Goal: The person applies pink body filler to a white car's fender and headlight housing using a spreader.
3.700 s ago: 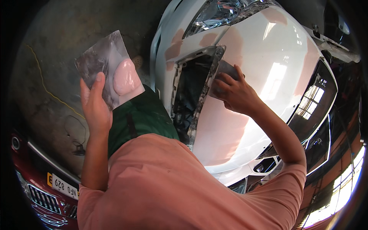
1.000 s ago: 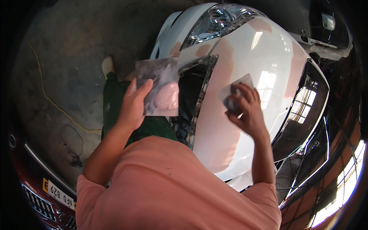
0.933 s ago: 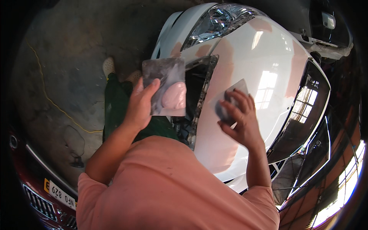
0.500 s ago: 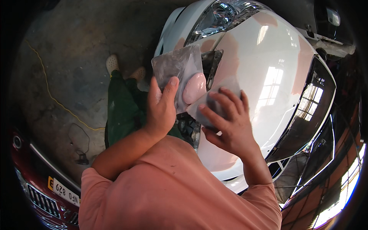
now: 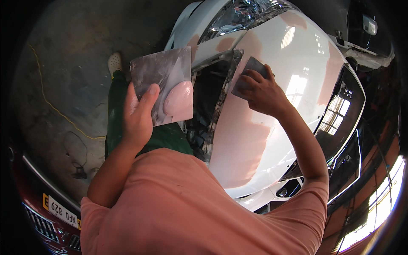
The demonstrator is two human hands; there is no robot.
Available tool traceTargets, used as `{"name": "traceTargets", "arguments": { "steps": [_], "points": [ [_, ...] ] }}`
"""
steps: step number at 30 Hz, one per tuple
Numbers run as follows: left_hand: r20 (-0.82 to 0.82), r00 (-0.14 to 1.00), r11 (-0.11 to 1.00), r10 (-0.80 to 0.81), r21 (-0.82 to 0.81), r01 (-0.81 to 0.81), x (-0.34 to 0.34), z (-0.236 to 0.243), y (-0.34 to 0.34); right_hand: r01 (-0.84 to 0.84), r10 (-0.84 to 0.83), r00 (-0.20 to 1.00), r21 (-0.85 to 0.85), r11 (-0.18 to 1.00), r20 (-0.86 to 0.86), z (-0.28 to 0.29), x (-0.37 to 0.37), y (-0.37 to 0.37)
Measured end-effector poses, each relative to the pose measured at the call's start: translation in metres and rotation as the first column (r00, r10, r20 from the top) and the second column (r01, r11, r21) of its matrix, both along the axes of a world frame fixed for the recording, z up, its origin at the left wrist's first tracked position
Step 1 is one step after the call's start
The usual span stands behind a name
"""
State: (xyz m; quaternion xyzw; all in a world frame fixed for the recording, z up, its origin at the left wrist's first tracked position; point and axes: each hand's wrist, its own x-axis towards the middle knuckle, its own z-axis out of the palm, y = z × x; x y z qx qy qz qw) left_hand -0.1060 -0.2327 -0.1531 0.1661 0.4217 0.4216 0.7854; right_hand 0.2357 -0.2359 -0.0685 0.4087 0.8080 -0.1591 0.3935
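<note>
- Left hand [image 5: 140,114]: clamped on a thin grey plate [image 5: 146,70], thumb pressed across its upper face, other fingers mostly hidden beneath. A glossy mound of pink paste [image 5: 178,100] rests on the plate, toward its right side.
- Right hand [image 5: 260,88]: pinching a dark, flat spreader [image 5: 257,65], fingers bent over it, above the hood of a white car [image 5: 282,59]. The spreader overlaps the panel's edge strip; whether it touches the surface cannot be told from this angle.
- Beneath and beyond the right hand, a broad pink patch [image 5: 242,148] covers the hood's near side, beside a dark open gap [image 5: 206,89] in the bodywork.
- The paste sits well away from the gripping thumb, so a tilt of the plate could send it sliding off the right edge, perhaps into the gap alongside.
- Uneven pressure on the spreader could leave a ridge or gouge in the patch, particularly if one corner digs in.
- The right forearm [image 5: 304,138] hangs over the hood; dipping too low, it could smear any soft paste.
- On the floor [image 5: 72,46], a yellow cord [image 5: 53,104] could catch a foot after a wide sidestep left.
</note>
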Motion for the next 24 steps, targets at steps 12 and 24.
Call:
{"name": "traceTargets", "arguments": {
  "steps": [12, 24],
  "points": [
    [-0.003, 1.0, 1.0, 0.003, -0.012, -0.003, -0.03, -0.01, -0.011, -0.061, 0.059, 0.997, -0.033, 0.998, -0.042, 0.002, 0.01, 0.0],
    [0.001, 1.0, 1.0, -0.03, 0.004, 0.03, -0.03, -0.007, -0.01, -0.034, 0.028, 0.994, -0.056, 0.998, -0.104, -0.012, -0.012, -0.032]
  ]
}}
